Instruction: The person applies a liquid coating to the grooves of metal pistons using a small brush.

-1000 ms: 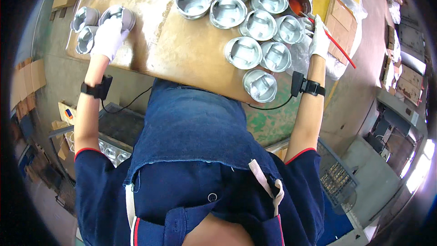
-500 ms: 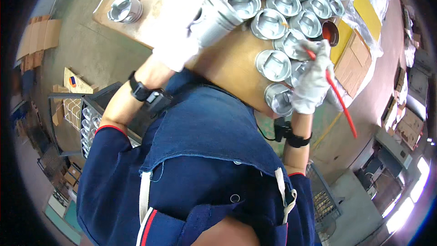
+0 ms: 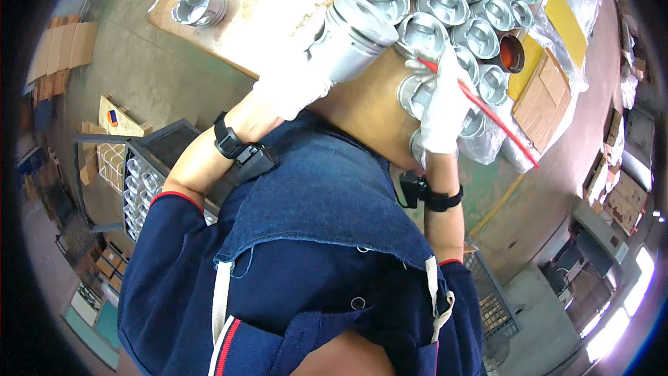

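Note:
My left hand (image 3: 292,87), in a white glove, is closed around the lower side of a silver metal piston (image 3: 358,31). The piston is held tilted above the wooden table, its ringed crown up and to the right. In my gloved right hand (image 3: 445,101) is a long, thin red stick (image 3: 497,123), like a brush handle. One end of it points toward the held piston; the other slants down to the right past the table edge. My right hand is above several standing pistons and partly hides them. A dark can (image 3: 511,53) with reddish-brown contents stands right of the pistons.
Many pistons (image 3: 444,5) stand close together on the table (image 3: 264,0). Two more pistons (image 3: 200,5) are at its far left corner. Cardboard (image 3: 541,101), yellow sheets (image 3: 563,21) and clear plastic lie at the right. A metal cart with pistons (image 3: 142,188) stands at lower left.
My left hand has carried the piston slightly right. My right hand has moved left with the red stick, bringing its tip closer to the held piston.

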### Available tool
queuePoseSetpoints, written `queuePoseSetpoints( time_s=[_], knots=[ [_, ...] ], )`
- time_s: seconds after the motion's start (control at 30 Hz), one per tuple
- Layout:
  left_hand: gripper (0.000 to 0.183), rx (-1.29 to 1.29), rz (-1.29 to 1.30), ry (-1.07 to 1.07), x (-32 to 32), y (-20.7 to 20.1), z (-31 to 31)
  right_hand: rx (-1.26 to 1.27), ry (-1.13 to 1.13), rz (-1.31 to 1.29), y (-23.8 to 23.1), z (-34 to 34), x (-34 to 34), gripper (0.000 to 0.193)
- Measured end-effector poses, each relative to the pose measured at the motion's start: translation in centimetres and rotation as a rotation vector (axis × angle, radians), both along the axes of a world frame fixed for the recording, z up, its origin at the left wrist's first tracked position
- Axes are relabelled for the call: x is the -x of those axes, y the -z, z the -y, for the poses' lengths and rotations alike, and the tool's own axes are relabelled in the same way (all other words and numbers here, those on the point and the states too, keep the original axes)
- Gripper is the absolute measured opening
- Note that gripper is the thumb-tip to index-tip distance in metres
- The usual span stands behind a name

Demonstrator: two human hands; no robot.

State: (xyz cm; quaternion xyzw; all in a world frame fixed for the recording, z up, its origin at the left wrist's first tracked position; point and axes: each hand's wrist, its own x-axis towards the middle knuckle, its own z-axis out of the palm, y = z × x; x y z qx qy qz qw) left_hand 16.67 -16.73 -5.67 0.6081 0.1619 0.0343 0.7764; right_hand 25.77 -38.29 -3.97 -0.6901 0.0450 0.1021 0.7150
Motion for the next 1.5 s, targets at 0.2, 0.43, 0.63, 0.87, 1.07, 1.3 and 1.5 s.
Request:
queuePoseSetpoints(
  time_s=[0.2,0.43,0.63,0.87,1.07,1.3,1.5],
  knots=[
    [0.031,-0.461,0.077,0.375,-0.6,-2.9,-1.8,-0.182,-0.084,-0.029,-0.1,-0.3,-3.3,0.023],
    [0.039,-0.639,-0.222,0.363,-0.7,-1.9,0.9,0.508,-0.404,0.518,0.3,-0.3,2.4,0.012],
    [0.037,-0.507,-0.031,0.295,-1.9,-0.4,1.5,0.385,-0.402,0.373,0.9,0.8,4.9,0.022],
    [0.026,-1.351,0.120,0.681,-4.2,2.6,5.8,0.226,0.180,0.117,-1.0,9.0,2.1,0.034],
    [0.020,-1.004,0.254,0.368,-5.2,4.4,8.2,0.180,0.264,0.145,0.1,13.1,-0.9,0.031],
    [0.044,-1.566,0.223,0.203,-1.8,1.6,-7.0,0.076,0.270,-0.012,1.2,18.7,-9.3,0.041],
    [0.060,-1.681,-0.279,-0.048,1.2,3.7,-21.5,0.249,0.223,-0.055,5.7,21.3,-14.2,0.041]
  ],
)
